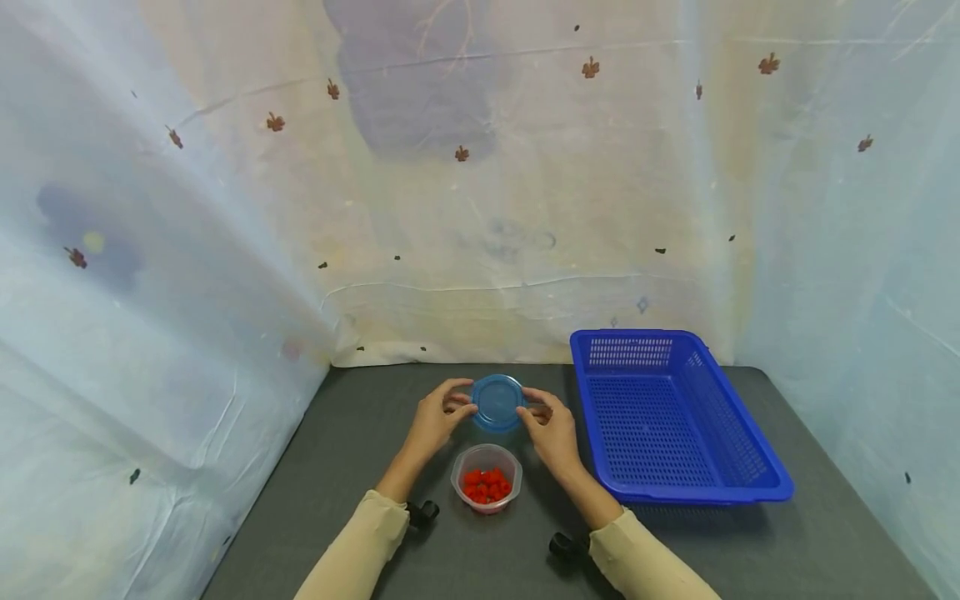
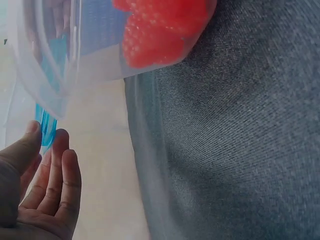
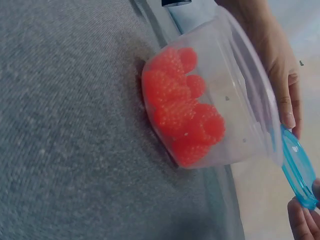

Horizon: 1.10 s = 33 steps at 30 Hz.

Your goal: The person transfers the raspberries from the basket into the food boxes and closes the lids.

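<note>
A round blue translucent lid (image 1: 498, 403) is held up between both hands, just beyond a clear plastic container (image 1: 467, 461). My left hand (image 1: 437, 419) pinches the lid's left edge between thumb and fingers; in the left wrist view that hand (image 2: 47, 185) grips the lid's rim. On the opposite edge, my right hand (image 1: 553, 432) pinches the lid the same way. The container stands uncovered on the dark table, apart from both hands. Red raspberries (image 3: 182, 107), bumpy and bright, lie at its bottom.
A large blue plastic basket (image 1: 682, 492) with slotted walls stands on the right of the grey cloth-covered table (image 1: 300, 533). Pale patterned sheeting (image 1: 525, 208) hangs behind and on both sides. Black wrist cameras (image 1: 566, 546) sit beneath the wrists.
</note>
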Each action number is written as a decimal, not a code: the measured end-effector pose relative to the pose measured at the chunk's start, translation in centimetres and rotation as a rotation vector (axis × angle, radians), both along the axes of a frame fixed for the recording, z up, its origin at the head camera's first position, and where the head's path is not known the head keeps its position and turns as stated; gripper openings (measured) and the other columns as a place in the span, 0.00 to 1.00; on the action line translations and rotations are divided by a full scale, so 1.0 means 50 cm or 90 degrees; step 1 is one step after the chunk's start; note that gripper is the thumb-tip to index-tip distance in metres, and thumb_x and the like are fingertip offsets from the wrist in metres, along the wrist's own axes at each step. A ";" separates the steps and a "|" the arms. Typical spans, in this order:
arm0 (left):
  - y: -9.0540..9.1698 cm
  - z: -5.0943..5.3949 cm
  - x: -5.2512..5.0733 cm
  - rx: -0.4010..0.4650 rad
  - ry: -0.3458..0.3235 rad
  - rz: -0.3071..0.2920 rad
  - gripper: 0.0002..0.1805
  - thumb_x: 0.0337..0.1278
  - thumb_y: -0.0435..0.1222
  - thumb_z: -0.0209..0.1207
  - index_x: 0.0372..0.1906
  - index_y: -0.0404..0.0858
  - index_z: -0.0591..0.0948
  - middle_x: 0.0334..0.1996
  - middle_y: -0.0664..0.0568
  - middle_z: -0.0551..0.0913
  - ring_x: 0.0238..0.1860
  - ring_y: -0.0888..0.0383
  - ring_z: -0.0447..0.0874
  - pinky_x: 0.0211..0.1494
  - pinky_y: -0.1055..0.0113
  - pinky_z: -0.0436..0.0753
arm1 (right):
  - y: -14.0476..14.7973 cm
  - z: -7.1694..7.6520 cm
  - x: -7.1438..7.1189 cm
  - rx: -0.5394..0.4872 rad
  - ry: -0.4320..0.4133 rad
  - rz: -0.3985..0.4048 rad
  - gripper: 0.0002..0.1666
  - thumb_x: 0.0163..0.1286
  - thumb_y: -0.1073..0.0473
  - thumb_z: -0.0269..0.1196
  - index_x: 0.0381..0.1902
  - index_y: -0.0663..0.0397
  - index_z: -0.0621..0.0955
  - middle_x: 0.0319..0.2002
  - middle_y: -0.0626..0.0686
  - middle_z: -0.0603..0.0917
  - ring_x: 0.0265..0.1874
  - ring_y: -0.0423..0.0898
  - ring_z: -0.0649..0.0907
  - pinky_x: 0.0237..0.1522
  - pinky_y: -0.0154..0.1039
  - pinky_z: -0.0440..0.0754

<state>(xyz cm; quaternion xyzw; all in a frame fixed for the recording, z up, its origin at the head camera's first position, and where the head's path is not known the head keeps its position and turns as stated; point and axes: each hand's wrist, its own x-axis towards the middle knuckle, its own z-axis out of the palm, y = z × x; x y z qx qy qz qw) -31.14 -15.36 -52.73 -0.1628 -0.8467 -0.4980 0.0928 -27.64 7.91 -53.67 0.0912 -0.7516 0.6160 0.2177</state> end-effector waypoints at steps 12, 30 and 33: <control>-0.017 0.021 0.028 0.018 -0.028 -0.014 0.27 0.66 0.34 0.72 0.69 0.45 0.82 0.48 0.49 0.92 0.42 0.56 0.93 0.43 0.67 0.89 | -0.002 0.015 0.018 -0.044 -0.034 0.029 0.29 0.69 0.71 0.74 0.66 0.70 0.81 0.46 0.66 0.88 0.40 0.49 0.90 0.42 0.24 0.86; -0.026 0.037 0.058 -0.001 -0.005 -0.035 0.13 0.70 0.41 0.71 0.54 0.41 0.88 0.45 0.52 0.92 0.45 0.55 0.92 0.52 0.57 0.91 | 0.017 0.051 0.065 0.004 -0.016 0.056 0.13 0.69 0.67 0.75 0.50 0.58 0.88 0.41 0.56 0.90 0.43 0.53 0.90 0.49 0.33 0.89; -0.030 0.039 0.062 -0.010 -0.008 -0.051 0.12 0.73 0.43 0.69 0.53 0.43 0.88 0.45 0.54 0.92 0.46 0.53 0.92 0.52 0.59 0.90 | 0.020 0.052 0.069 0.008 0.006 0.063 0.13 0.69 0.67 0.75 0.50 0.58 0.88 0.41 0.56 0.91 0.43 0.54 0.90 0.50 0.37 0.90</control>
